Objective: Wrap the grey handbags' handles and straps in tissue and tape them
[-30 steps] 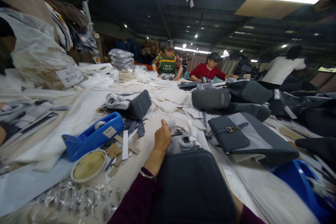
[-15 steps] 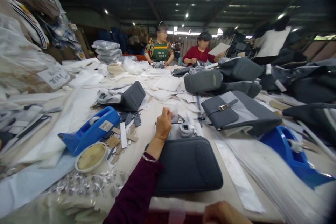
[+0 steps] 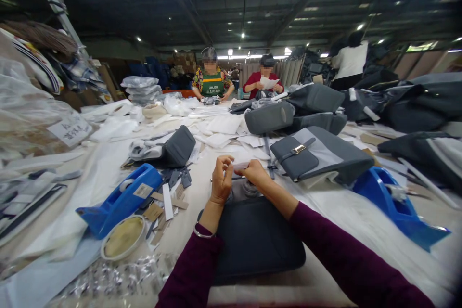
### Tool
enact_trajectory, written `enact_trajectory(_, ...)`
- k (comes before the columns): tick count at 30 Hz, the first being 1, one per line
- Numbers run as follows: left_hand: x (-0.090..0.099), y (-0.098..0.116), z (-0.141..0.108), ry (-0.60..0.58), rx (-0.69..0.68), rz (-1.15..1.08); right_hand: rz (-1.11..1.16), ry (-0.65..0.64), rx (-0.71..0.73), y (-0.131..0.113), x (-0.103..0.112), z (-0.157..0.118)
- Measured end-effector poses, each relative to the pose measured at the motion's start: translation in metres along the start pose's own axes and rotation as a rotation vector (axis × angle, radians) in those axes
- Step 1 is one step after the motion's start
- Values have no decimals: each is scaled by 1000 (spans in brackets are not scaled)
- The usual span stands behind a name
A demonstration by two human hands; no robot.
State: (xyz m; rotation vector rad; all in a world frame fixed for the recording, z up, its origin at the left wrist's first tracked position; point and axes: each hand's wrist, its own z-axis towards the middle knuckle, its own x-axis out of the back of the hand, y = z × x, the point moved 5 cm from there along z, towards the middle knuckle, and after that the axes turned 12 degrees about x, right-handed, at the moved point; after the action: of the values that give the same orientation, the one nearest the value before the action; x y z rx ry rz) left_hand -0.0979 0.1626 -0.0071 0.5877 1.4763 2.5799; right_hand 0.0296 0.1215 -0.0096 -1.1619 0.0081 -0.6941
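Observation:
A dark grey-blue bag (image 3: 260, 245) lies flat in front of me, its base end towards me. Just past its far edge, my left hand (image 3: 221, 183) is closed, fingers pinched at a thin white translucent piece (image 3: 241, 166). My right hand (image 3: 257, 174) pinches the other side of that piece; whether it is film or paper I cannot tell. Grey wrapped parts (image 3: 250, 189) of the bag sit under the hands, mostly hidden by them.
Blue tape dispensers stand at left (image 3: 126, 192) and right (image 3: 391, 202). A round tub (image 3: 123, 238) sits beside loose tags (image 3: 168, 202). A buckled bag (image 3: 317, 151) and stacked dark bags (image 3: 306, 106) lie to the right. Two co-workers (image 3: 212, 84) are across the table.
My right hand has come up from the near table edge to the thin white piece beside my left hand. A co-worker in red has lowered a pale sheet.

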Motion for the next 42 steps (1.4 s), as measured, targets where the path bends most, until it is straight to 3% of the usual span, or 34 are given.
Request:
enact_trajectory(3,3,-12,6,29,126,48,133,-4,62,-3,-5,-8)
enact_trajectory(5,-2,-22,10,-61,207,236,115,9,126,-11,-3,-17)
enact_trajectory(8,-11,-34,10,-255,219,510,-116,20,245,-26,1,-35)
enact_trajectory(10,-14,-38,9,-332,181,543,-303,-38,376,-38,-1,-49)
enact_trajectory(15,-16,-45,7,-375,137,512,-690,-275,757,-58,-14,-91)
enact_trajectory(19,-19,-48,7,-376,139,568,-773,-332,918,-63,-19,-115)
enact_trajectory(27,-23,-44,3,-396,117,637,-788,-426,913,-64,-21,-142)
enact_trajectory(42,-25,-43,2,-375,60,642,-818,-388,890,-58,-27,-167)
